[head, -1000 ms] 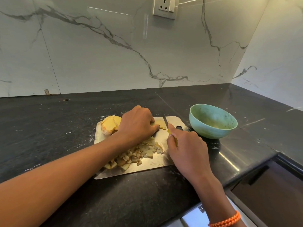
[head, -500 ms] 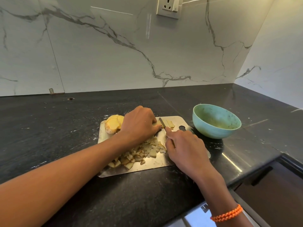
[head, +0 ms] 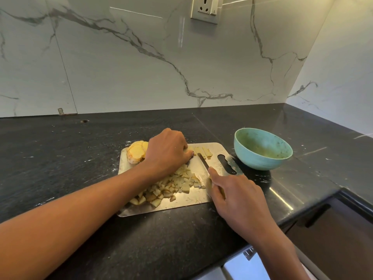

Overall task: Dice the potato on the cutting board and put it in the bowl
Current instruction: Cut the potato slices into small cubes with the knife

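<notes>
One board, one knife, one bowl.
The left hand [head: 167, 152] curled over potato strips [head: 202, 151] on the steel cutting board [head: 214, 147]; the right hand [head: 236, 193] gripped the knife [head: 202, 161]. Diced potato [head: 171, 187] heaped at the board's six o'clock, stacked slices [head: 136, 151] at ten; the bowl [head: 262, 149] stood at two.

The left hand [head: 167, 151] is covering whatever it is pressing at the centre of the cutting board [head: 201, 199]; its fingertips are curling out of sight. The right hand [head: 234, 193] is hiding most of the knife [head: 203, 161] handle, leaving only the dark blade showing. The left forearm is lying over part of the diced potato [head: 171, 186] pile. The wall socket [head: 205, 9] is being cropped by the top edge, and both arms are running off the bottom of the frame
</notes>
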### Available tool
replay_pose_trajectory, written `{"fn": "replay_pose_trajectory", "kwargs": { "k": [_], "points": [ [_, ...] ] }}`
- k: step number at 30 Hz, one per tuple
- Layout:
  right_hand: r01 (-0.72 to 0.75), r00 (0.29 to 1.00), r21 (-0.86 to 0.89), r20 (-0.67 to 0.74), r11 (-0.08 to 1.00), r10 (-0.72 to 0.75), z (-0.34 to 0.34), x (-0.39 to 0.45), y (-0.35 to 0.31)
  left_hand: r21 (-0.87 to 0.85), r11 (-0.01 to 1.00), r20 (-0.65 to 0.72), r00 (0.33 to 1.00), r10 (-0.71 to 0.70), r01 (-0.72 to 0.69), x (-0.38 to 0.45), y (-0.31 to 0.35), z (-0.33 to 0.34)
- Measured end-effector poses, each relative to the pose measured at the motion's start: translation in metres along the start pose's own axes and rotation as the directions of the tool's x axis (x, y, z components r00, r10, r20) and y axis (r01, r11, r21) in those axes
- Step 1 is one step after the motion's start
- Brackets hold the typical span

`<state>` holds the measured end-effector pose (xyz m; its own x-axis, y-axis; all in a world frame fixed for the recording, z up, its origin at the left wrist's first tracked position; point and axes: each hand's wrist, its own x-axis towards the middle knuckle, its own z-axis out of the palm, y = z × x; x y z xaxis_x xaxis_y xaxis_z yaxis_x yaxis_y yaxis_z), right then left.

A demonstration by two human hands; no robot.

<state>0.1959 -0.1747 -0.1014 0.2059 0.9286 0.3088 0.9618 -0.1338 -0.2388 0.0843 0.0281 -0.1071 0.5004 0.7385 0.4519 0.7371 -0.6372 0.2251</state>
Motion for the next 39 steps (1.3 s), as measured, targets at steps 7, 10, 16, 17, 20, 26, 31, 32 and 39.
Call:
{"fn": "replay_pose_trajectory", "kwargs": {
  "k": [7, 10, 16, 17, 20, 26, 31, 32, 39],
  "points": [
    [-0.025, 0.994, 0.040, -0.109, 0.999, 0.029, 0.005, -0.003, -0.006, -0.044, 0.998, 0.007, 0.999, 0.041, -0.041, -0.001, 0.001, -0.002],
    [-0.057, 0.976, 0.052, -0.205, 0.997, 0.066, 0.009, 0.006, -0.008, -0.038, 0.999, 0.032, 0.999, 0.037, -0.036, 0.000, 0.000, -0.004],
    [-0.022, 0.989, -0.012, -0.143, 1.000, 0.020, 0.017, 0.034, -0.015, -0.038, 0.999, 0.070, 0.997, 0.014, -0.012, 0.002, -0.004, -0.010],
    [-0.023, 0.992, -0.024, -0.122, 0.999, 0.020, 0.018, 0.036, -0.015, -0.040, 0.999, 0.066, 0.998, 0.015, -0.012, 0.002, -0.003, -0.010],
    [-0.025, 0.994, -0.036, -0.105, 0.999, 0.021, 0.019, 0.038, -0.014, -0.060, 0.998, 0.061, 0.998, 0.012, -0.008, 0.001, -0.002, -0.008],
    [0.000, 0.998, -0.036, -0.059, 0.999, -0.002, 0.022, 0.040, -0.011, -0.088, 0.996, 0.055, 0.998, 0.009, -0.004, 0.001, -0.003, -0.006],
    [0.004, 1.000, -0.031, -0.002, 1.000, -0.004, 0.020, 0.048, -0.007, -0.115, 0.993, 0.054, 0.998, 0.017, -0.010, 0.001, -0.002, -0.005],
    [0.006, 1.000, -0.024, 0.001, 1.000, -0.006, 0.020, 0.048, -0.007, -0.113, 0.994, 0.052, 0.999, 0.014, -0.009, 0.000, -0.002, -0.004],
    [0.010, 1.000, -0.002, 0.013, 1.000, -0.010, 0.011, 0.031, -0.001, -0.111, 0.994, 0.060, 0.998, 0.029, -0.022, -0.001, 0.003, -0.006]
  ]
}}
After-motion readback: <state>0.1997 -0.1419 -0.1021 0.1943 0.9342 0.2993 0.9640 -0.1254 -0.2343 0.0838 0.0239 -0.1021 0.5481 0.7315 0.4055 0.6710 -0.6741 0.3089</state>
